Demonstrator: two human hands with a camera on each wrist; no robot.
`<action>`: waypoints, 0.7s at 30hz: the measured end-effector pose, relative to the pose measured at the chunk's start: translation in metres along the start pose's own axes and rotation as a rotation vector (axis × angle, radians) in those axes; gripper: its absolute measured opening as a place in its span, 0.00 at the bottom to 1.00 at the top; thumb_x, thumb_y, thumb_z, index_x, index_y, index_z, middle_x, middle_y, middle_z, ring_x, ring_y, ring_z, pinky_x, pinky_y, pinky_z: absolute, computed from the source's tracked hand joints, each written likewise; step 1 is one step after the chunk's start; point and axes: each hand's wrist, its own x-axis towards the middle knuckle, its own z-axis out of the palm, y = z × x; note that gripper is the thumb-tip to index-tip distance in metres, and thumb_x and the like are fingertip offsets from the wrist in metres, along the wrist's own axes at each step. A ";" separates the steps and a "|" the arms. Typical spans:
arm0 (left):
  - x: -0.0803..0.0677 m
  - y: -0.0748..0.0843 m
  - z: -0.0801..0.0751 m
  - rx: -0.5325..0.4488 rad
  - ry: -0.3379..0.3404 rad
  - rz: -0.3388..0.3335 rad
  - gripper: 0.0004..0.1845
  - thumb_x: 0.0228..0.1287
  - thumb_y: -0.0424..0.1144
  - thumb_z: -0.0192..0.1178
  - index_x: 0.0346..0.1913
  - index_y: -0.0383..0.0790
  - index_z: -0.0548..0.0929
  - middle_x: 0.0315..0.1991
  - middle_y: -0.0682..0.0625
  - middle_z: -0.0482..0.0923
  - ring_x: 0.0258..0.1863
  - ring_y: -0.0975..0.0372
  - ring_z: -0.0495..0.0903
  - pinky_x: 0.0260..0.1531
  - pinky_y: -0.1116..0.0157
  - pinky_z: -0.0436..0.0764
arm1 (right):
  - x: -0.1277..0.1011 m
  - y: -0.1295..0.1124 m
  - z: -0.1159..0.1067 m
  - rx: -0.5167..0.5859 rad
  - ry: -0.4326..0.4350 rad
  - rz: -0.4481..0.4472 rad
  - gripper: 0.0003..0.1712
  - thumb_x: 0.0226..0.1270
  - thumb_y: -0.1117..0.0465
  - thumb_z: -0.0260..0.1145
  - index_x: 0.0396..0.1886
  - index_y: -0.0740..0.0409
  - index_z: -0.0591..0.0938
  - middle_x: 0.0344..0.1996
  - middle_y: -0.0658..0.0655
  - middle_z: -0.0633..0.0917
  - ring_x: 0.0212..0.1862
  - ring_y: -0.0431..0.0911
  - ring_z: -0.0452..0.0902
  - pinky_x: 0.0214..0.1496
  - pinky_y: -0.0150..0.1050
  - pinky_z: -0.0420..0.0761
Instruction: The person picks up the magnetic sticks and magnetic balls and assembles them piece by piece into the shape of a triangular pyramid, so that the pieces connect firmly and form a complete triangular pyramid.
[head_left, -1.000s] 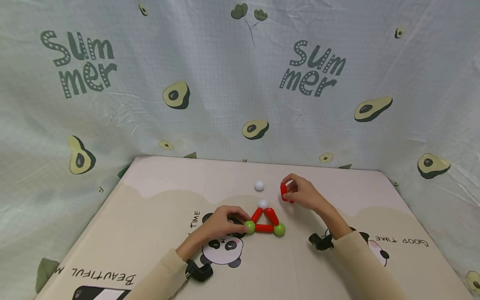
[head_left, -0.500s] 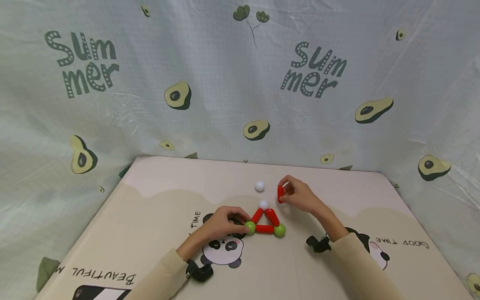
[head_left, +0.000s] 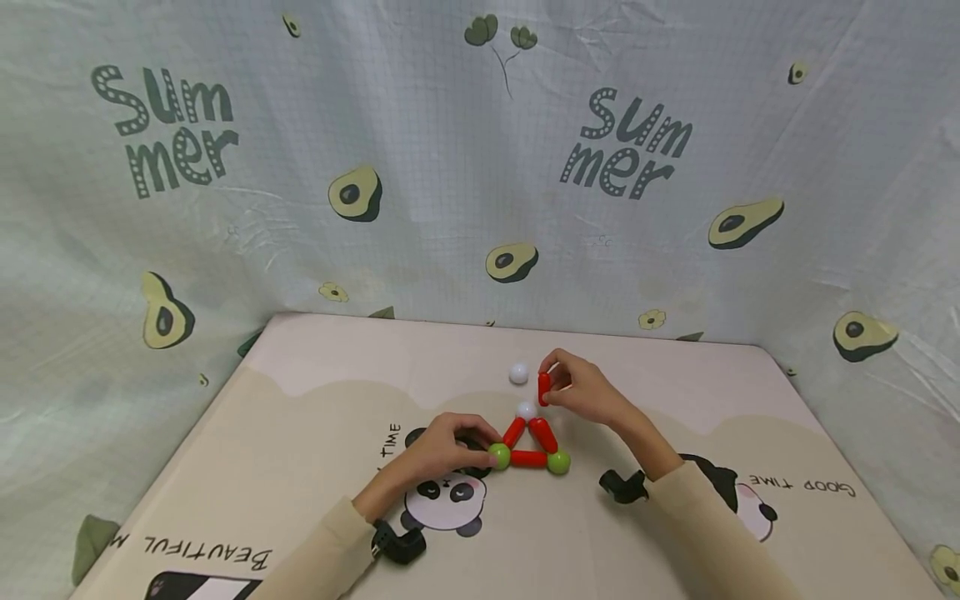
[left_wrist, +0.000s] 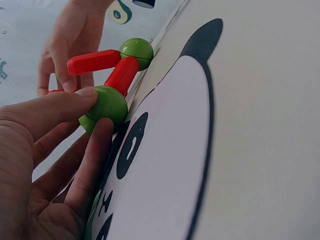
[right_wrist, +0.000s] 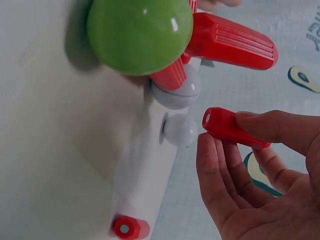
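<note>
My right hand (head_left: 581, 392) pinches a loose red stick (head_left: 543, 388) upright just beside the white ball (head_left: 527, 409) that tops the flat red triangle (head_left: 529, 443), while my left hand (head_left: 442, 450) pinches its left green ball (head_left: 498, 455). If the stick swings in crooked, I judge it could knock that top ball off. A spare white ball (head_left: 518, 373) lies near behind on the panda mat (head_left: 315, 433), close enough to get bumped.

Both hands (head_left: 450, 446) (head_left: 581, 392) rest forward with fingers curled, pinching.

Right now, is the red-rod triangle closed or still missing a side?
Closed: three red rods join two green balls and the white ball. Right hand holds a spare rod.
</note>
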 end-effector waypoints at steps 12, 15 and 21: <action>0.001 -0.001 0.001 0.004 -0.001 -0.013 0.11 0.64 0.44 0.71 0.49 0.53 0.90 0.43 0.55 0.89 0.43 0.63 0.83 0.47 0.68 0.80 | 0.008 -0.009 0.009 0.004 -0.076 -0.058 0.15 0.64 0.70 0.69 0.48 0.57 0.78 0.41 0.57 0.86 0.45 0.48 0.81 0.48 0.40 0.82; 0.001 -0.001 0.001 0.003 -0.001 -0.013 0.11 0.64 0.44 0.71 0.49 0.52 0.90 0.43 0.55 0.89 0.43 0.63 0.83 0.47 0.68 0.80 | 0.009 -0.010 0.009 -0.003 -0.111 -0.084 0.13 0.64 0.70 0.70 0.45 0.56 0.79 0.41 0.55 0.86 0.46 0.48 0.82 0.50 0.42 0.84; 0.002 -0.001 0.000 0.002 0.001 -0.003 0.11 0.63 0.43 0.72 0.48 0.52 0.90 0.42 0.54 0.89 0.42 0.63 0.84 0.46 0.68 0.80 | 0.008 -0.010 0.008 -0.007 -0.161 -0.136 0.12 0.63 0.71 0.71 0.43 0.56 0.80 0.40 0.55 0.87 0.47 0.47 0.83 0.51 0.43 0.85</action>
